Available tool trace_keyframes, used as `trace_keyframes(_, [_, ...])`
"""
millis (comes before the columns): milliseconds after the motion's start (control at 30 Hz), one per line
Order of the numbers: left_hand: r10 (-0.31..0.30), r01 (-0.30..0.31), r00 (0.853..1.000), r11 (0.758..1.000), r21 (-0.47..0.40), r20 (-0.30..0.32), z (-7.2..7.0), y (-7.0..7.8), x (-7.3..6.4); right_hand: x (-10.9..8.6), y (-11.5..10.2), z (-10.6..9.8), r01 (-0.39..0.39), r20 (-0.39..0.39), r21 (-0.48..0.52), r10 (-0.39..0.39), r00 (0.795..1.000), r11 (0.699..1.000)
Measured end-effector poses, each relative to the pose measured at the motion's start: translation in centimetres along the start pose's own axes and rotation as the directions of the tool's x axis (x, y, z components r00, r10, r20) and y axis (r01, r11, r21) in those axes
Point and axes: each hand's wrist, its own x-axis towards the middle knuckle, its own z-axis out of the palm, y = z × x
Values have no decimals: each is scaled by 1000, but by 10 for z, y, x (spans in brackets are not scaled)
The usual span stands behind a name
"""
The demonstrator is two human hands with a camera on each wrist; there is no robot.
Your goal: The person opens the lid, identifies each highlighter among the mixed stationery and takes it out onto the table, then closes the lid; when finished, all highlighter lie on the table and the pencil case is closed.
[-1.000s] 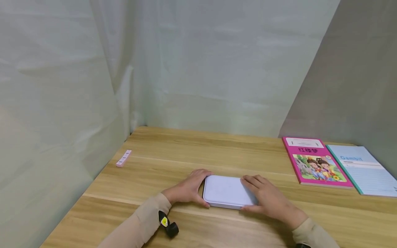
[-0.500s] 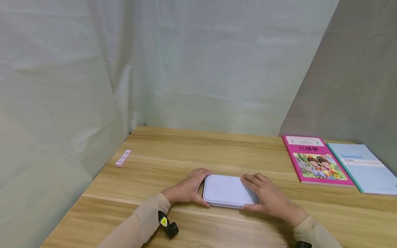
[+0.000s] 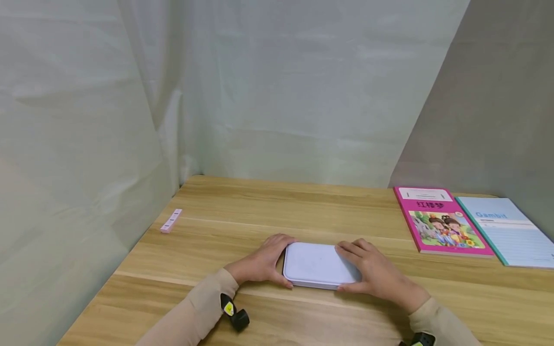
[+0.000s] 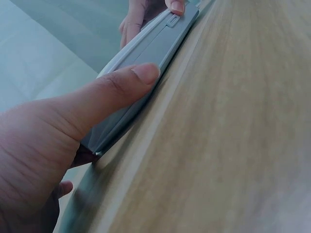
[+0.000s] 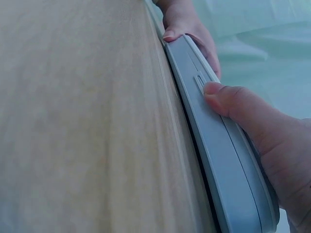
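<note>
A flat, pale lavender case (image 3: pixel 318 264) with rounded corners lies on the wooden table between both hands. My left hand (image 3: pixel 266 259) grips its left end, thumb at the front corner and fingers round the back. At the right end, my right hand (image 3: pixel 374 270) holds the case with fingers over the top edge and thumb against the front side. The right wrist view shows the right thumb (image 5: pixel 238 102) right beside a small latch-like tab (image 5: pixel 199 82) on the case's side, where a lid seam runs lengthwise. The left thumb (image 4: pixel 114 90) presses that same side in the left wrist view.
A pink picture-covered book (image 3: pixel 446 226) and a pale blue "Gambit" notebook (image 3: pixel 506 235) lie side by side at the back right. Near the table's left edge is a small pink-and-white strip-shaped box (image 3: pixel 171 221). Pale curtains (image 3: pixel 294 96) hang behind the table (image 3: pixel 277 206).
The head view has shifted slightly, so the books appear a little higher. Both hands keep their grip on the case, which stays closed and in place.
</note>
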Motion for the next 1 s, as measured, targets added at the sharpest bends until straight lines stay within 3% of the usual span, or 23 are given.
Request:
trace_keyframes(500, [20, -20, 1000, 1000, 17, -15, 2, -2, 1, 0, 2, 1, -20, 15, 16, 20, 1000, 1000])
trace_keyframes(1000, [27, -27, 999, 1000, 11, -23, 2, -1, 1, 4, 5, -3, 35, 8, 43, -35, 999, 998])
